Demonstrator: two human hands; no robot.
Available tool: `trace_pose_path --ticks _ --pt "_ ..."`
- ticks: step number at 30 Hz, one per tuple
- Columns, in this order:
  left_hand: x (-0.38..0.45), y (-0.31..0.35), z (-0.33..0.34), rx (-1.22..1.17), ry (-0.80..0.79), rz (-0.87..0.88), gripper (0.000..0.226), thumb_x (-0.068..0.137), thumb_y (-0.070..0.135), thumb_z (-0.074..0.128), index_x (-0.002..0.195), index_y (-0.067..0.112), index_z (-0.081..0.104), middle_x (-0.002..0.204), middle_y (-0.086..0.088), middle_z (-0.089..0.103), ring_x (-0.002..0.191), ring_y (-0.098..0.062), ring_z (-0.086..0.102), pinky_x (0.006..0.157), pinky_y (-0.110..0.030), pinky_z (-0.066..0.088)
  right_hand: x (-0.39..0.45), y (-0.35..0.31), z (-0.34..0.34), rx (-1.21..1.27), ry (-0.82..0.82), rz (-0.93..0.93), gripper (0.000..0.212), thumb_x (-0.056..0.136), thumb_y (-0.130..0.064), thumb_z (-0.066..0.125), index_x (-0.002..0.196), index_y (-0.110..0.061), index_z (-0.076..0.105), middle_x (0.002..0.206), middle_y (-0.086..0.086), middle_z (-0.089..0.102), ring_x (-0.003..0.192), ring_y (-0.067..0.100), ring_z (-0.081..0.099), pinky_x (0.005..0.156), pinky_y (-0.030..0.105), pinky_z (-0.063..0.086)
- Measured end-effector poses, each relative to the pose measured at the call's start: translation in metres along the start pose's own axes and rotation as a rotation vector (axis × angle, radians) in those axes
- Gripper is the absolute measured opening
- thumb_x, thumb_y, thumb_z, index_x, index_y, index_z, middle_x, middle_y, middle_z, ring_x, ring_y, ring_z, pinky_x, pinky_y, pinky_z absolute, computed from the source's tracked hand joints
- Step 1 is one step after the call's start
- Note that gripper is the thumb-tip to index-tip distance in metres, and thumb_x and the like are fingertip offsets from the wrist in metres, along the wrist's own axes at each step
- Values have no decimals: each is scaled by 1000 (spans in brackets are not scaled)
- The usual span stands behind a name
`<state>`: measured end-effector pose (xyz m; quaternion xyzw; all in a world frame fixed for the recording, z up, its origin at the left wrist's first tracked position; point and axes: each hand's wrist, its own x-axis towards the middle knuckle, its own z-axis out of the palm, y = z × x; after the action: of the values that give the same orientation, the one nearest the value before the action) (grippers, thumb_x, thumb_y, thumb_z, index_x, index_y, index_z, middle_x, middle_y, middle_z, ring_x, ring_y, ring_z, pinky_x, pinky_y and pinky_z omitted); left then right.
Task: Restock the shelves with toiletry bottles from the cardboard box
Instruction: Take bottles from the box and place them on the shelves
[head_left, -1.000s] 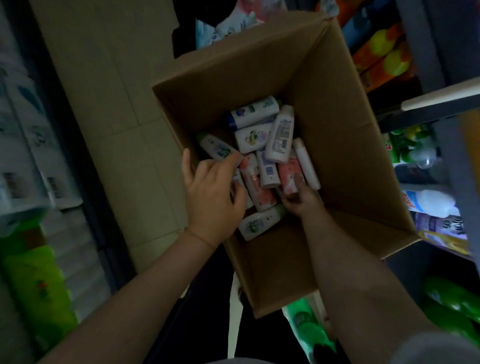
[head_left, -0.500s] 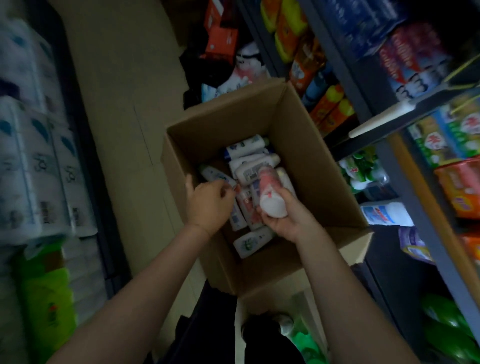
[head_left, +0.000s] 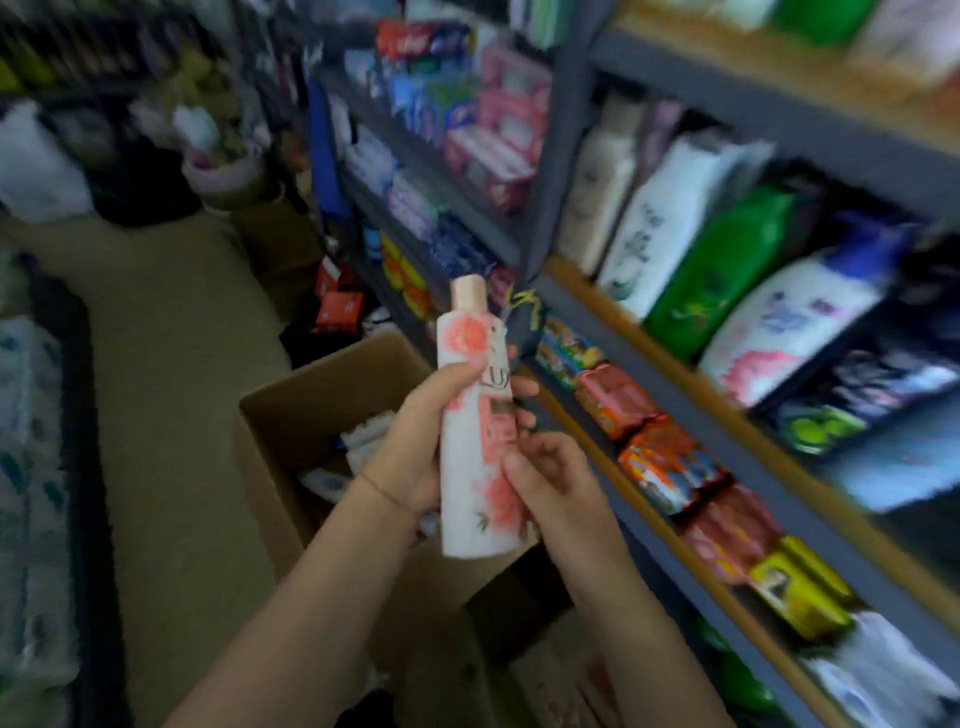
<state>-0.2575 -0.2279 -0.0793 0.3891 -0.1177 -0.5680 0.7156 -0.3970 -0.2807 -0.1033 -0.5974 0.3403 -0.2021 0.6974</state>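
A tall white bottle (head_left: 470, 441) with pink flowers and a pale pink cap stands upright above the open cardboard box (head_left: 291, 410). My left hand (head_left: 415, 441) grips it round the middle, thumb across the label. My right hand (head_left: 550, 475) holds its lower right side with curled fingers. Several white bottles (head_left: 358, 441) lie in the box, mostly hidden behind my arms. The grey shelves (head_left: 665, 358) rise on the right.
The shelves hold large refill bags (head_left: 727, 265), rows of soap bars (head_left: 670, 462) and boxed toothpaste (head_left: 488, 135). Paper packs (head_left: 31, 467) line the left of the beige floor aisle (head_left: 171, 364). Bags and small red boxes (head_left: 337, 306) sit beyond the box.
The pink-flowered bottle has come up out of the box and now stands upright in both hands. My left hand left the box to grip it. The view has swung up toward the shelves.
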Motion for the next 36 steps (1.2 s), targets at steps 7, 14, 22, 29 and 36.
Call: trace_pose_path --ticks 7,14,22,29,36 --pt "-12 -50 137 359 -348 30 77 42 57 94 102 11 78 104 -20 73 88 -30 69 79 -40 57 -97 -61 -115 -110 43 -220 43 75 0 80 114 -11 65 106 0 75 101 14 70 84 28 56" --pt "-4 -115 246 594 -371 107 38 96 42 56 87 13 80 105 -10 75 106 -27 68 101 -48 49 -170 -69 -214 -195 540 -385 44 68 -6 88 105 -19 69 100 -1 75 96 17 72 84 40 58" --pt "47 -190 239 1289 -390 122 39 95 11 55 132 24 62 135 -3 58 126 -22 53 101 -30 41 -160 -32 -298 -432 921 -295 60 63 -19 90 113 -35 59 110 -7 68 101 11 62 82 21 45" --pt "56 -213 232 1486 -410 115 41 95 21 55 136 21 56 134 -3 53 117 -17 55 99 -28 43 -131 -33 -335 -409 885 -76 54 70 -26 86 115 -21 57 100 -5 65 97 18 63 76 29 47" --pt "64 -216 229 1444 -387 178 31 96 17 54 124 22 64 117 6 54 105 -10 53 88 -21 40 -105 -33 -328 -474 805 -93 63 72 -28 84 126 -18 52 107 -4 63 99 14 60 79 28 46"
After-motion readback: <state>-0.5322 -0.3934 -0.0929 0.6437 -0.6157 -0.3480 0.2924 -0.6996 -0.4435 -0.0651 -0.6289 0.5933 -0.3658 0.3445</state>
